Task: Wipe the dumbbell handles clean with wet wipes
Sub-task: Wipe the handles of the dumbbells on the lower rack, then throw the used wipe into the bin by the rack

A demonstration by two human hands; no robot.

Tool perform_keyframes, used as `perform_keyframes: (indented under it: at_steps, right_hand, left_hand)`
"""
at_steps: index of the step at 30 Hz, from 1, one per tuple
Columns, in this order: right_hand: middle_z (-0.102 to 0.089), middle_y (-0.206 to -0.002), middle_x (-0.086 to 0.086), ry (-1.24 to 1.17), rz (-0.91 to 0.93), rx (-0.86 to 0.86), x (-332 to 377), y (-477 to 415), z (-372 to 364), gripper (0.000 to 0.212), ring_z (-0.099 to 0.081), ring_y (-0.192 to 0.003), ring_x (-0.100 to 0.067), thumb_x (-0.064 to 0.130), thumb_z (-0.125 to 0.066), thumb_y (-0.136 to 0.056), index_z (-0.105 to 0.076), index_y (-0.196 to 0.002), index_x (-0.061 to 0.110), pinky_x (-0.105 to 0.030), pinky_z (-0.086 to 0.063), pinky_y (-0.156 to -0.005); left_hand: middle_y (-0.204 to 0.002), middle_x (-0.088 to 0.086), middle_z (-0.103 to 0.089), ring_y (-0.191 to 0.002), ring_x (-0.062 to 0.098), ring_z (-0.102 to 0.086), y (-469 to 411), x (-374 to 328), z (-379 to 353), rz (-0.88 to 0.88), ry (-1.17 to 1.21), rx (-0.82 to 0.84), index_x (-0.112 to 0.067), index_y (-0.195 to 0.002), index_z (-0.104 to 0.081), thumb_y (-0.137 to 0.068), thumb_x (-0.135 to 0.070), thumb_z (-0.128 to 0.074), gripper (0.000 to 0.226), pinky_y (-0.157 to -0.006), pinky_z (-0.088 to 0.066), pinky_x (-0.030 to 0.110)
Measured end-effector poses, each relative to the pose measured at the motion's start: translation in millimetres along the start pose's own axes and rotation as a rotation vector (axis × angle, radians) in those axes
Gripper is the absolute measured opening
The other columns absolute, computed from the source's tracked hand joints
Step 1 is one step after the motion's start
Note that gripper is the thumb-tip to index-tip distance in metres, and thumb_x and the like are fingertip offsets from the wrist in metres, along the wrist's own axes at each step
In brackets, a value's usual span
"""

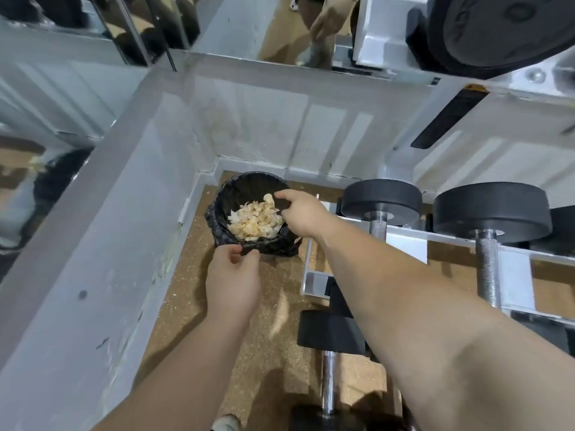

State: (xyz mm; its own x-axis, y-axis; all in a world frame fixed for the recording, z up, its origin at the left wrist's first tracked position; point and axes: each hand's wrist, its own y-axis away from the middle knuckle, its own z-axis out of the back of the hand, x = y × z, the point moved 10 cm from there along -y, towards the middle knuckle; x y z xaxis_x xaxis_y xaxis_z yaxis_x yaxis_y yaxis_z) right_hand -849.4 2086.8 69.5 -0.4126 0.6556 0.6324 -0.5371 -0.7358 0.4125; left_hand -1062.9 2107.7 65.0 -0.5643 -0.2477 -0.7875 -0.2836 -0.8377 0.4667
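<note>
A small bin lined with a black bag stands in the floor corner, filled with crumpled used wipes. My left hand pinches the near rim of the bag. Over the bin's right rim my right hand hovers with fingers spread and loose, holding nothing I can see. Two dumbbells with black heads and knurled steel handles lie on the white rack to the right. Another dumbbell lies lower, near my feet.
White walls with mirrors above close the corner on the left and behind the bin. The floor is speckled tan cork. A large black weight plate hangs on a white frame at the top right. A person's legs show in the mirror.
</note>
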Motion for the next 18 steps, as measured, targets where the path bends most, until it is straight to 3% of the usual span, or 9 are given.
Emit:
perform_keyframes:
  at_steps: [3, 7, 10, 12, 15, 18]
  right_hand:
    - [-0.058, -0.137, -0.007, -0.139, -0.102, -0.01, 0, 16, 13, 0.048, -0.061, -0.111, -0.026, 0.001, -0.046, -0.092, -0.061, -0.132, 0.024, -0.036, -0.054, -0.093]
    - [-0.067, -0.114, -0.006, -0.304, -0.171, -0.005, 10, 67, 39, 0.04, -0.068, -0.095, -0.028, 0.008, -0.047, -0.093, -0.064, -0.117, 0.035, -0.035, -0.058, -0.075]
    - [-0.072, -0.098, -0.009, -0.345, -0.183, -0.015, 27, 120, 75, 0.035, -0.072, -0.086, -0.029, 0.013, -0.051, -0.094, -0.065, -0.122, 0.029, -0.029, -0.052, -0.06]
    - [-0.072, -0.089, -0.005, -0.34, -0.182, -0.043, 41, 160, 109, 0.031, -0.068, -0.07, -0.021, 0.018, -0.054, -0.092, -0.066, -0.119, 0.027, -0.024, -0.048, -0.058]
    - [-0.07, -0.103, -0.001, -0.381, -0.173, -0.07, 61, 225, 158, 0.03, -0.066, -0.087, -0.02, 0.024, -0.059, -0.09, -0.068, -0.118, 0.026, -0.034, -0.055, -0.079]
    - [-0.071, -0.105, -0.001, -0.405, -0.17, -0.078, 80, 295, 206, 0.028, -0.064, -0.084, -0.016, 0.024, -0.06, -0.092, -0.068, -0.118, 0.025, -0.032, -0.054, -0.075]
  left_hand:
    - [-0.106, -0.008, -0.06, -0.09, 0.016, -0.061, 7, -14, 16, 0.063, 0.005, 0.002, -0.027, -0.121, -0.057, -0.094, -0.043, -0.06, 0.031, -0.074, -0.05, 0.038]
    - [-0.107, 0.0, -0.063, -0.086, 0.016, -0.058, 32, -55, 33, 0.129, 0.054, -0.003, -0.022, -0.117, -0.06, -0.097, -0.037, -0.06, 0.025, -0.062, -0.04, 0.032]
    - [-0.104, -0.001, -0.061, -0.083, 0.013, -0.055, 62, -103, 44, 0.116, 0.031, 0.004, -0.019, -0.117, -0.059, -0.099, -0.033, -0.059, 0.024, -0.063, -0.039, 0.032]
    - [-0.096, -0.004, -0.059, -0.079, 0.01, -0.053, 91, -141, 51, 0.088, -0.004, 0.031, -0.017, -0.116, -0.058, -0.1, -0.031, -0.058, 0.021, -0.06, -0.038, 0.029]
    - [-0.093, -0.004, -0.059, -0.078, 0.008, -0.052, 142, -195, 62, 0.025, -0.071, 0.077, -0.018, -0.111, -0.058, -0.101, -0.029, -0.056, 0.015, -0.062, -0.039, 0.026]
    - [-0.099, -0.003, -0.061, -0.085, 0.011, -0.054, 199, -240, 78, -0.012, -0.113, 0.108, -0.018, -0.112, -0.061, -0.1, -0.032, -0.058, 0.019, -0.064, -0.039, 0.028]
